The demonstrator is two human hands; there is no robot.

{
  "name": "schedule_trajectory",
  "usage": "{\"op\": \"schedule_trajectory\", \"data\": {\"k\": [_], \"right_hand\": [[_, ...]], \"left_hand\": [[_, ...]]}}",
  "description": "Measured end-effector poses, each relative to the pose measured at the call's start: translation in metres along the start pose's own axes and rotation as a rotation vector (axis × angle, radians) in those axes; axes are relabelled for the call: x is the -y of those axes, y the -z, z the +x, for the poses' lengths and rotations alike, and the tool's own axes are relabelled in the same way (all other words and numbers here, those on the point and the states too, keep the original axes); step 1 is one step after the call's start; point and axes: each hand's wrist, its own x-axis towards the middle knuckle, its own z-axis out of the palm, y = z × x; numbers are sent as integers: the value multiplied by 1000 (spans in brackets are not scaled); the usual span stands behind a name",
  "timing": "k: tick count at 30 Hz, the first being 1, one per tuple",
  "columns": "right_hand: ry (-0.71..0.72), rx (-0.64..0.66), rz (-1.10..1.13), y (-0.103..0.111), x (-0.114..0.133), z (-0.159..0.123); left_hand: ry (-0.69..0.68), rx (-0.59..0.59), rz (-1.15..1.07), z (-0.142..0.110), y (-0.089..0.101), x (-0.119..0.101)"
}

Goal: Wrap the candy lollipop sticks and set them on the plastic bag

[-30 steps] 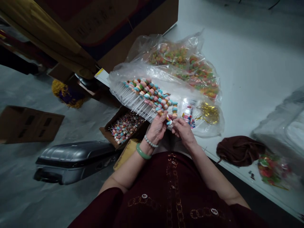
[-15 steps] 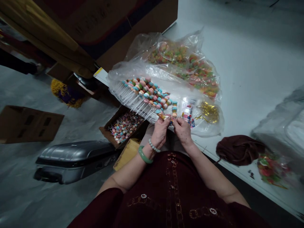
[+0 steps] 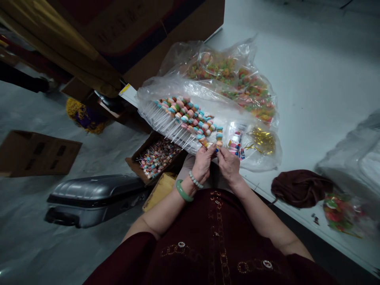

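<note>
1. Thumb and fingers drawn together, the left hand [image 3: 204,164] pinches a small bright piece [image 3: 217,150], its place just off the near right corner of the candy sticks [image 3: 190,114].
2. The right hand [image 3: 228,163] meets it there, thumb and forefinger pressed at what appears to be the same piece; covering fingers leave its exact shape impossible to tell.
3. Such close work seems best served by a firm, still left pinch and small, light turns from the right, with too little squeeze to crack anything brittle. Both wrists would do well to stay on the near side of the candy sticks, lest they knock the row askew.
4. The bright piece sits between the two sets of fingertips, touching them, apart from the main heap of candy sticks.
5. Right of the candy sticks lie printed wrappers [image 3: 235,145] and gold strips [image 3: 263,140]; beyond them, a clear bag [image 3: 247,49] of sweets [image 3: 224,69] rests on the table [image 3: 314,67].
</note>
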Motion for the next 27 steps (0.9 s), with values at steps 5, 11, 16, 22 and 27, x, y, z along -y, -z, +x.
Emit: {"op": "schedule_trajectory", "data": {"k": [5, 11, 16, 22, 27], "right_hand": [[-271, 205, 740, 4, -2, 14], [-519, 334, 1119, 17, -4, 17], [-510, 459, 1221, 15, -4, 16], [-557, 314, 1237, 9, 9, 14], [-494, 141, 1049, 4, 12, 10]], "left_hand": [[37, 10, 80, 3, 7, -5], [205, 204, 34, 11, 21, -30], [105, 221, -140, 17, 12, -32], [7, 116, -50, 11, -3, -12], [-9, 83, -58, 9, -2, -2]]}}
